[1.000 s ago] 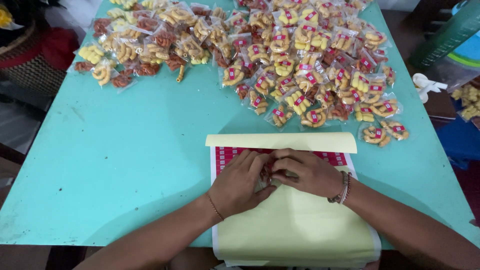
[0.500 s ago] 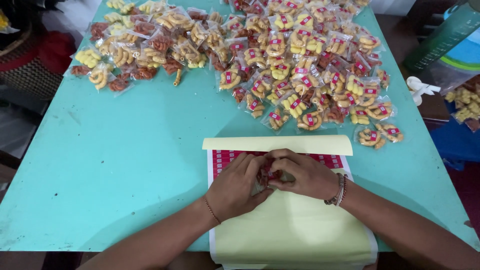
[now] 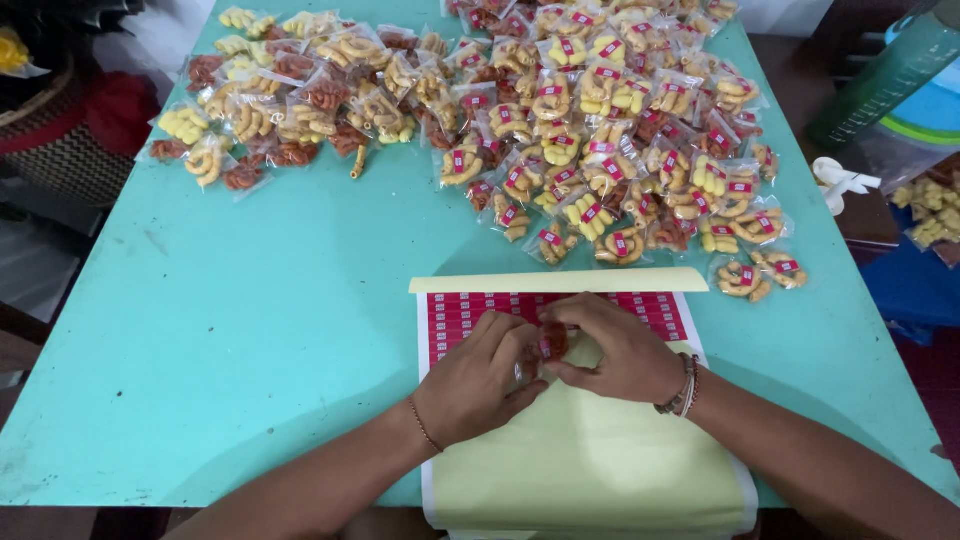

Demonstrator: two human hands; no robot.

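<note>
My left hand (image 3: 478,378) and right hand (image 3: 622,352) are drawn together over the middle of the sticker sheet (image 3: 590,460), fingertips meeting on one small clear snack packet (image 3: 549,343). Both hands pinch it from opposite sides, the left from the left, the right curled over its top and right edge. The packet sits just above the sheet; I cannot tell whether it touches the paper. Something reddish shows inside it, mostly hidden by my fingers.

A thin bracelet (image 3: 423,424) circles the left wrist and a beaded bracelet (image 3: 682,383) the right.

The sheet is pale yellow backing paper that hangs over the near edge of the table (image 3: 230,330). Its far end carries rows of small red stickers (image 3: 465,309), and a folded strip of yellow paper (image 3: 558,281) lies across the top of them.

Beyond the sheet, a wide heap of labelled snack packets (image 3: 610,130) spreads over the far right part of the turquoise table, each with a red sticker on it. To its left lies a smaller group of unlabelled snack packets (image 3: 280,105), yellow and brown curls in clear bags, with one loose curl (image 3: 357,162) just beside them.

Off the table's right edge a white plastic piece (image 3: 840,181) rests near a green bottle (image 3: 885,75).
</note>
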